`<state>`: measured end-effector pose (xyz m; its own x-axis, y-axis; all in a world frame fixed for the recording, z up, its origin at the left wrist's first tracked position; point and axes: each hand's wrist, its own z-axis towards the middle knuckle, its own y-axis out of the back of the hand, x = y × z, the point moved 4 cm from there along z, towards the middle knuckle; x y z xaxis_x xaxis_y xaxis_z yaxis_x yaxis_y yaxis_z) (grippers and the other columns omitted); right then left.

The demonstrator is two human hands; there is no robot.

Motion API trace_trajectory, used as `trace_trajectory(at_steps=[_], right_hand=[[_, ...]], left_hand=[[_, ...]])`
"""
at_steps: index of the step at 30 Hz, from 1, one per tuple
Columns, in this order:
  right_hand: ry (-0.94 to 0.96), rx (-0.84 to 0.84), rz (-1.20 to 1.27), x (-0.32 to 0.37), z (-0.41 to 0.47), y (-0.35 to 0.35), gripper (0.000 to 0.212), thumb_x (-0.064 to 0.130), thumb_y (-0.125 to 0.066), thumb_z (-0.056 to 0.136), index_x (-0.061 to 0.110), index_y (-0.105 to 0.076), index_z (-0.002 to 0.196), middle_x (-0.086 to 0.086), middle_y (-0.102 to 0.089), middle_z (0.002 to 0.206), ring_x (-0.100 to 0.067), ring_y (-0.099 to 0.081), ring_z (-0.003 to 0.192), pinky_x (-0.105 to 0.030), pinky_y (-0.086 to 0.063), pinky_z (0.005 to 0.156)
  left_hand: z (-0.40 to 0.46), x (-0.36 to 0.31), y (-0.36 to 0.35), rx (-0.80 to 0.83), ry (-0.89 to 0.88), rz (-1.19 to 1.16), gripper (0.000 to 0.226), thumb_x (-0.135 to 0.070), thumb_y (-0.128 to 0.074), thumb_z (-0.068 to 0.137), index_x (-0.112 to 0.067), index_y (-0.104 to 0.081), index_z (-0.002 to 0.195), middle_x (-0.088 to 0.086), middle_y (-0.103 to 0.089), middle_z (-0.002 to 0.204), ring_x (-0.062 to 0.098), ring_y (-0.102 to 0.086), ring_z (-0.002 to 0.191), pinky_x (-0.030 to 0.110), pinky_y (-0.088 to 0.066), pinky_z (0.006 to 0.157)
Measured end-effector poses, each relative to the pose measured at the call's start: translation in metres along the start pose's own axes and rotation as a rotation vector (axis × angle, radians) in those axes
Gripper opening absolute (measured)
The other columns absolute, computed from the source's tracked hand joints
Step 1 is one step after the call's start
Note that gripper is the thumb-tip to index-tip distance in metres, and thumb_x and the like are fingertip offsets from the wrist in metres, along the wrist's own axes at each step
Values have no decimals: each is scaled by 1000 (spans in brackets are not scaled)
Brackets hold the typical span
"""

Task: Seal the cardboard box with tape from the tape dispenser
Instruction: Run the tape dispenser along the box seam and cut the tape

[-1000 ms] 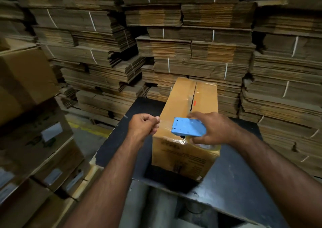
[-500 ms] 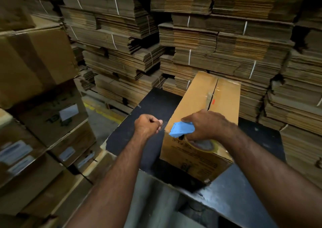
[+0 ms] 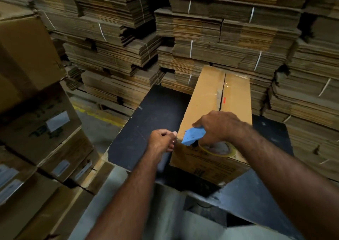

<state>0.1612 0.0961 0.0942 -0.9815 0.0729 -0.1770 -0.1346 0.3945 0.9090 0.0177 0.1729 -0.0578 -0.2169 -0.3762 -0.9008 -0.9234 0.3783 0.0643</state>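
At near edge of cardboard box (image 3: 207, 100), on black tabletop (image 3: 146, 115): right hand (image 3: 220, 126) grips blue tape dispenser (image 3: 192, 136). Left hand (image 3: 161, 140), at 9 o'clock from dispenser, pinches what looks like tape end. Step: starting strip. Top seam unsealed. Next: press end down, pull dispenser toward 12 o'clock.

Bundled flat cardboard stacks (image 3: 211, 38), twelve o'clock; labelled cartons (image 3: 36, 120), nine o'clock; black worktop (image 3: 146, 120); grey floor, yellow line (image 3: 102, 116); dim light.
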Motion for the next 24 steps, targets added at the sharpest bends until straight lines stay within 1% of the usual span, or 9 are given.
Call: trace_trajectory(at_steps=[5,8,10,13,15,17,18,21,24], right_hand=[[-41,29,6,-1,-1,0,74,60,-64,74,43,-46,144,7,-63,124,-19,-57,108,-40,-53,80],[-59,48,16,2,-1,1,75,60,-65,73,44,-45,144,9,-62,125,-18,-57,108,-38,-51,79],[-76,57,22,2,-2,2,76,60,-65,73,44,-44,144,8,-62,126,-19,-57,109,-39,-51,80],[-91,59,24,3,-2,1,75,59,-65,74,45,-44,144,8,-62,127,-19,-56,110,-39,-52,82],[-97,59,34,4,-1,2,75,59,-66,73,45,-45,144,8,-62,125,-18,-57,108,-38,-51,81],[-106,63,41,4,-1,1,75,59,-66,72,45,-46,143,9,-63,124,-18,-57,106,-37,-50,79],[-114,66,42,4,0,0,75,59,-66,71,46,-46,142,10,-63,123,-17,-57,105,-37,-50,78],[-135,51,47,3,1,-2,75,60,-65,69,46,-48,141,12,-64,118,-14,-54,98,-37,-51,77],[-136,62,57,3,1,-2,75,62,-65,69,45,-49,140,13,-64,119,-14,-54,99,-38,-52,81]], left_hand=[[3,11,3,11,40,-1,26,-39,-75,83,-13,-74,89,7,-74,81,14,-56,51,21,-42,43],[7,6,13,-57,-46,357,26,-43,-78,77,-33,-66,97,3,-73,91,17,-65,73,29,-53,58],[1,-2,18,-117,-197,604,42,-26,-72,81,-35,-61,121,-3,-70,113,16,-65,99,30,-54,78],[-22,-14,8,10,-505,506,68,0,-57,81,-24,-50,144,-2,-60,135,15,-60,117,29,-51,97],[-36,-6,-4,173,-493,447,83,4,-54,78,-32,-36,151,-6,-60,132,15,-65,106,28,-57,86],[-42,5,-11,244,-454,380,94,5,-53,78,-40,-22,154,-15,-53,129,14,-68,95,21,-57,70],[-42,9,-12,252,-456,345,96,6,-53,78,-41,-18,154,-18,-49,129,13,-67,99,21,-56,70],[-40,13,-13,291,-447,269,98,6,-52,78,-42,-14,154,-20,-44,134,3,-57,117,21,-55,88],[-39,16,-11,362,-401,319,98,4,-53,83,-42,-4,154,-14,-43,142,-3,-59,95,8,-47,74]])
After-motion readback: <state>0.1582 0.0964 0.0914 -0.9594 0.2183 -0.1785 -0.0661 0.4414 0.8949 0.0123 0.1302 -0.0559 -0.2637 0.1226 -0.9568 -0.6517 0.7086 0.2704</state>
